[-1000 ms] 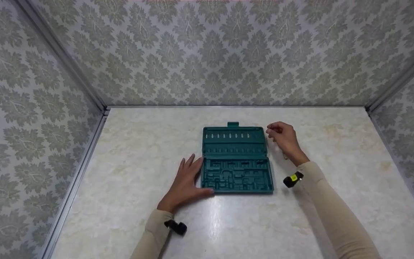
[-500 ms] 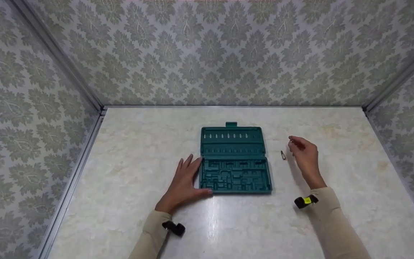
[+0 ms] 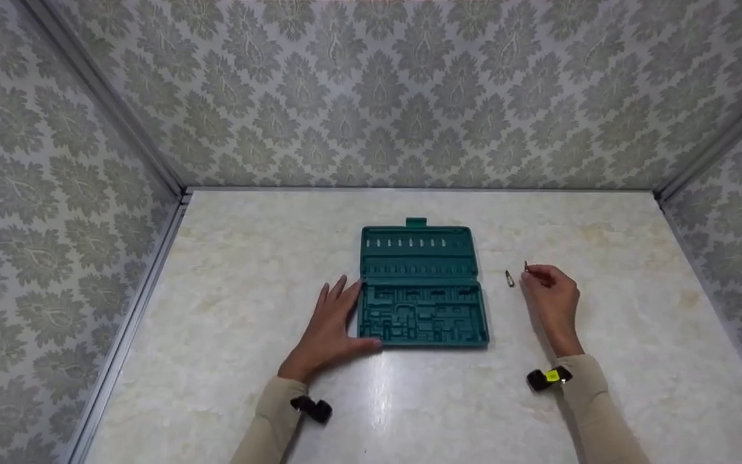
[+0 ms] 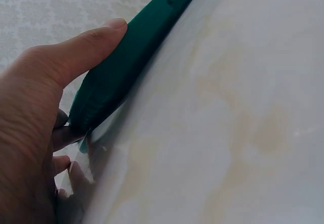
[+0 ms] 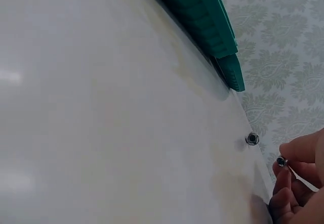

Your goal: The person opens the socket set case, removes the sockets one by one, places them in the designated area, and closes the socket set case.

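A green plastic case [image 3: 422, 316] lies unfolded flat, with moulded recesses in both halves. My left hand [image 3: 329, 328] rests at its front left corner, thumb on the front edge and fingers spread along the left side. In the left wrist view the thumb presses the case wall [image 4: 119, 67]. To the right of the case, my right hand [image 3: 551, 299] pinches a small metal socket bit [image 5: 281, 161] between thumb and fingers, its narrow end upward. Close beside it on the table is a second socket bit [image 3: 509, 278]; the right wrist view shows its hollow end.
The pale marbled table [image 3: 216, 290] runs back to a patterned wall [image 3: 377, 96], with more patterned panels at left and right. A latch tab [image 3: 416, 222] sticks out from the case's far edge. Both wrists wear black cameras.
My right hand has moved from beside the lid's right edge to the right and toward me, down next to the lying socket bit. The left hand and case have stayed put.
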The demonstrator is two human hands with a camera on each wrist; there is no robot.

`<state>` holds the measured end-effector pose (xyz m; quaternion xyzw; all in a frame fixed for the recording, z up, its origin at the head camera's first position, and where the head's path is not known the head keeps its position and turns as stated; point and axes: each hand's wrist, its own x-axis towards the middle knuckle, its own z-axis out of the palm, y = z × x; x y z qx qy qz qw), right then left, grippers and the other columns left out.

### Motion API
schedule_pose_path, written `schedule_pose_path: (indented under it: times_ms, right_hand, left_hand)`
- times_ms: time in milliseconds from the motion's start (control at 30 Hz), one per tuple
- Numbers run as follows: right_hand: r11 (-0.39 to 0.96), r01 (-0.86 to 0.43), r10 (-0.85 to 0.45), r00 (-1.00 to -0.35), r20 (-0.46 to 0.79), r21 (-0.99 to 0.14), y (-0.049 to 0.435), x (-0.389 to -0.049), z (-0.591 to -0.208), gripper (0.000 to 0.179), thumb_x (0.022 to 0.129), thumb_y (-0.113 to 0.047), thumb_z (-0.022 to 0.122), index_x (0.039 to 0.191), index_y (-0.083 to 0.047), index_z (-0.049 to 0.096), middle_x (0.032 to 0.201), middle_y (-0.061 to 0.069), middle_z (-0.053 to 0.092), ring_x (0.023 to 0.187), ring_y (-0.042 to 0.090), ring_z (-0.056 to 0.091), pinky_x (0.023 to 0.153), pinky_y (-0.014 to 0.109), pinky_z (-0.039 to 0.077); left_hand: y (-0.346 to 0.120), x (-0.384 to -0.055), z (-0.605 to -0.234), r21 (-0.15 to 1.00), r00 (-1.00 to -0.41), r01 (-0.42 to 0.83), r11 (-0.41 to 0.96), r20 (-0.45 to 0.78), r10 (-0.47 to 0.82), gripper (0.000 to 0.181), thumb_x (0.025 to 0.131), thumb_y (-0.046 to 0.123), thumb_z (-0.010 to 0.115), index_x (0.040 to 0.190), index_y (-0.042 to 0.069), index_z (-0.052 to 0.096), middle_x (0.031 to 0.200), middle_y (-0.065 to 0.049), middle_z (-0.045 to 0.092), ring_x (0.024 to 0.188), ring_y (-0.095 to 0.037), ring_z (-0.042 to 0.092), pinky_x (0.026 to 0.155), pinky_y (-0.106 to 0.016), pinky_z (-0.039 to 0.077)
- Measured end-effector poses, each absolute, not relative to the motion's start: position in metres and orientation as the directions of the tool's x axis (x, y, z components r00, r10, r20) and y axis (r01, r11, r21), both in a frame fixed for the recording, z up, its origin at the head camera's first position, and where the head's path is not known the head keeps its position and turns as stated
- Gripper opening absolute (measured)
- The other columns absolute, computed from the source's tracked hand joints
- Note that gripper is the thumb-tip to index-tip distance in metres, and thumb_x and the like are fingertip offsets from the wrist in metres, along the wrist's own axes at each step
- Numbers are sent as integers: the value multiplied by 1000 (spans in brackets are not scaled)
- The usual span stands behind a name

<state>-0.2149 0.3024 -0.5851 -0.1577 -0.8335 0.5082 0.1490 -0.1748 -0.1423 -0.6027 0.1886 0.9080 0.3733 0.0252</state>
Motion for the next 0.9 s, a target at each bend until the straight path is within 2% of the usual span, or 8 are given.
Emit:
schedule_pose_path:
  times_ms: [167,333,533,733,900]
  right_hand:
    - [409,123,468,-879,93,-904,299,-208,-591,23,102,-19,79,119,-5,81,109,11,75,94,18,64,79,22,51]
    - [396,116,512,-852,114,-911,291,-207,-597,24,102,-23,78,119,-7,83,109,9,75,95,18,65,79,22,53]
    - [424,119,501,-856,123,-898,284,-207,-598,25,104,-24,77,122,-8,85,111,9,79,96,17,69,79,20,55]
    - [431,130,498,-860,115,-893,283,-205,-597,23,103,-22,79,118,-7,85,106,10,79,91,20,69,75,21,55]
    - [444,152,493,-865,99,-883,284,-206,-597,23,103,-25,78,117,-9,86,107,8,79,92,19,70,76,22,56]
  left_hand:
    - [-141,-175,-601,678,-924,329,658,86,374,128,79,80,82,177,21,26,182,-4,27,171,-25,8,137,-51,-1]
    - [-142,-174,-602,682,-925,322,657,80,370,128,79,80,82,177,22,26,183,-3,25,171,-25,7,137,-50,-1]
    - [-145,-173,-604,710,-934,296,639,74,351,129,77,79,85,178,25,24,184,-3,22,171,-24,4,137,-50,0]
    - [-144,-173,-602,698,-934,296,652,69,350,129,77,79,84,178,24,26,183,-4,23,171,-27,6,137,-54,1]
    - [-142,-173,-601,710,-935,292,641,69,349,129,76,79,85,178,25,26,183,-3,23,171,-27,6,137,-55,0]
